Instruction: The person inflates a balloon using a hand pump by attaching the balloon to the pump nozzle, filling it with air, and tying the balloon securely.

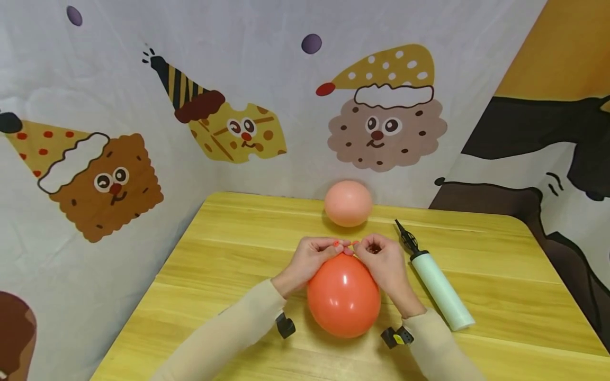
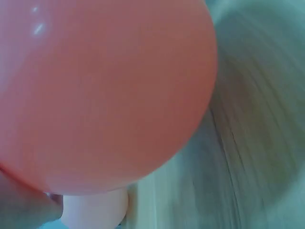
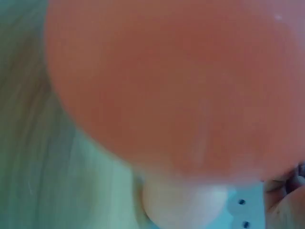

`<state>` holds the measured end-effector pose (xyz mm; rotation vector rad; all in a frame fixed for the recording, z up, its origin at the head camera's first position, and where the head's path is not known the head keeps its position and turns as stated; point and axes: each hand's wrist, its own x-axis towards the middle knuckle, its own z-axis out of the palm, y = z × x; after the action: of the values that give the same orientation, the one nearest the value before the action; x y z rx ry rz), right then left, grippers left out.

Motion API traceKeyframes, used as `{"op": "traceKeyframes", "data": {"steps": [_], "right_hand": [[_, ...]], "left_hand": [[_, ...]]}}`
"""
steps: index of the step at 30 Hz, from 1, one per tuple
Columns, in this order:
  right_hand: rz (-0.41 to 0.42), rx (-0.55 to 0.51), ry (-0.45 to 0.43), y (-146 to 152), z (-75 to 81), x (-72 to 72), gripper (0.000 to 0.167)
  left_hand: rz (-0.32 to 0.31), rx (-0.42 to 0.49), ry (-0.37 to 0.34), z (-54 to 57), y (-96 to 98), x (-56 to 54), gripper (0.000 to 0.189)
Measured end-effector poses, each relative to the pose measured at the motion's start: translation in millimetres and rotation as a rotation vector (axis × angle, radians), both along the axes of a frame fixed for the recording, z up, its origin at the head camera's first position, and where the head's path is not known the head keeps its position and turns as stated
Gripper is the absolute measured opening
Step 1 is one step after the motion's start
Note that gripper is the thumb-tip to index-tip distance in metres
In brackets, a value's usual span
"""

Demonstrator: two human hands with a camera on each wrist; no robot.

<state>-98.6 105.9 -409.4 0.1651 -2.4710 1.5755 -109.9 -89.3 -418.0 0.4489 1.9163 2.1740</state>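
Note:
An inflated orange-red balloon (image 1: pixel 344 296) stands between the two forearms, its neck end pointing away from the person. My left hand (image 1: pixel 315 257) pinches the neck, and a bit of orange rubber shows at its fingertips. From the other side my right hand (image 1: pixel 384 262) pinches the stretched end of the neck between thumb and fingers. In the left wrist view the balloon (image 2: pixel 105 90) covers most of the picture, with part of the left hand (image 2: pixel 24 202) at the lower left corner. The balloon (image 3: pixel 176 90) likewise fills the right wrist view, blurred.
A smaller pink balloon (image 1: pixel 348 203) sits at the back of the wooden table (image 1: pixel 229 254). A pale green hand pump (image 1: pixel 442 291) with a black nozzle lies to the right of the right hand. Behind the table hangs a printed cloth (image 1: pixel 267 63) with cartoon biscuits.

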Motion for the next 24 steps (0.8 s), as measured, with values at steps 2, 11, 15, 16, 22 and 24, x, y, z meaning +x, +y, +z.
{"op": "traceKeyframes", "data": {"steps": [2, 11, 15, 16, 22, 24], "right_hand": [[-0.011, 0.061, 0.112, 0, -1.1, 0.7, 0.018], [0.001, 0.211, 0.567, -4, -7.9, 1.8, 0.020], [0.024, 0.191, 0.616, -5, -7.8, 2.7, 0.021], [0.026, 0.187, 0.617, -6, -7.6, 3.2, 0.021], [0.033, 0.202, 0.543, -9, -4.4, 6.9, 0.022], [0.043, 0.212, 0.498, -11, -2.5, 8.1, 0.022]], "left_hand": [[-0.012, 0.003, -0.031, -0.2, -2.8, -0.4, 0.025], [-0.009, -0.027, -0.271, 2.5, -7.9, -8.9, 0.021], [-0.003, -0.051, -0.332, 4.9, -8.1, -8.7, 0.016], [-0.003, -0.054, -0.333, 4.7, -8.2, -8.7, 0.016], [-0.029, -0.044, -0.311, 2.2, -11.7, -7.8, 0.024], [-0.037, -0.044, -0.319, 2.4, -13.8, -7.6, 0.023]]}}
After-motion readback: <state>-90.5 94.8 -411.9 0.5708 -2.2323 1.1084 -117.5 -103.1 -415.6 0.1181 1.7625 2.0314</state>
